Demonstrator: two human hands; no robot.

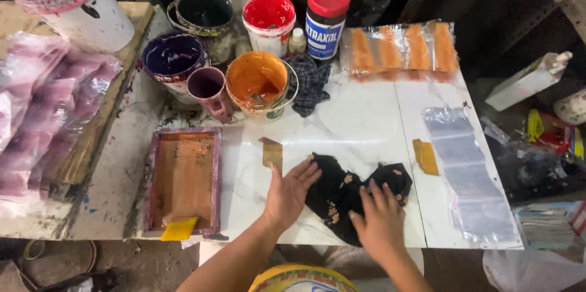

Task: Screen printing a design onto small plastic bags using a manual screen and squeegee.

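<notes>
Black cloth (354, 197): lying near the front edge of the white table (360, 127), with orange spots on it. This is the landmark.
Right hand (379, 219): pressing flat on the near end of the black cloth, fingers spread, gripping nothing.
Left hand (289, 191): lying open just left of the black cloth, fingertips touching its left edge.
Wooden frame (183, 179): sitting well to the left of the black cloth, orange inside.
Yellow scraper (179, 229): resting on the near edge of that frame.
Small orange piece (425, 156): lying just right of the black cloth.
Clear bags (470, 176): lying further right of the black cloth.
Orange paint bucket (259, 84): standing behind the black cloth, to the left.
Red paint bucket (268, 22): standing further back than the orange one.
Red-lidded jar (326, 20): standing far behind the black cloth.
Orange-striped bags (400, 51): lying far behind the black cloth, to the right.
</notes>
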